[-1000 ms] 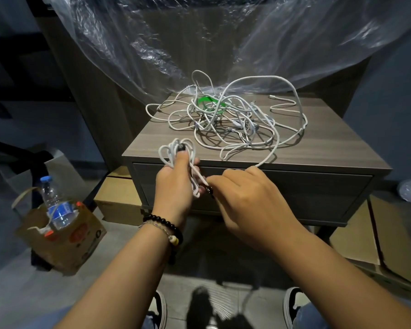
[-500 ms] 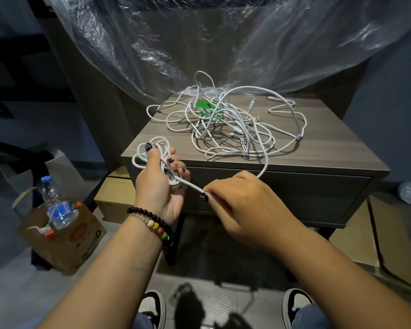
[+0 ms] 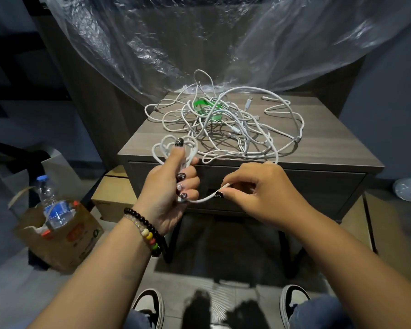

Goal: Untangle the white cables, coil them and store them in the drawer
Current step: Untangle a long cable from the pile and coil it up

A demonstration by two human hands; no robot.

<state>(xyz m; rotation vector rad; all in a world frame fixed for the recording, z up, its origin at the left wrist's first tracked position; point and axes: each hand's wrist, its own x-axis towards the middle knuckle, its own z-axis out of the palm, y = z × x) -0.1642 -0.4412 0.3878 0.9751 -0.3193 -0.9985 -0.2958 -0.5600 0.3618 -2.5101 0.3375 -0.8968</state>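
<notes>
A tangle of white cables [image 3: 235,129] lies on top of the grey wooden nightstand [image 3: 323,150], with a green tie [image 3: 204,104] in its middle. My left hand [image 3: 171,186] grips a small coil of white cable [image 3: 166,148] in front of the nightstand's left front corner, thumb up over the loops. My right hand [image 3: 254,191] pinches the same cable's loose run [image 3: 207,198] just right of the left hand. From there the cable climbs back to the tangle. The drawer [image 3: 318,188] is closed behind my hands.
Clear plastic sheeting [image 3: 199,43] hangs behind the nightstand. On the floor at left stands a cardboard box [image 3: 76,236] holding a water bottle [image 3: 50,203]. Flat cardboard boxes [image 3: 112,193] lie under and beside the nightstand. My shoes [image 3: 150,307] show at the bottom.
My left hand has turned palm-up with the coil and dropped slightly. My right hand has slid right along the cable, drawing out a short slack length between the hands.
</notes>
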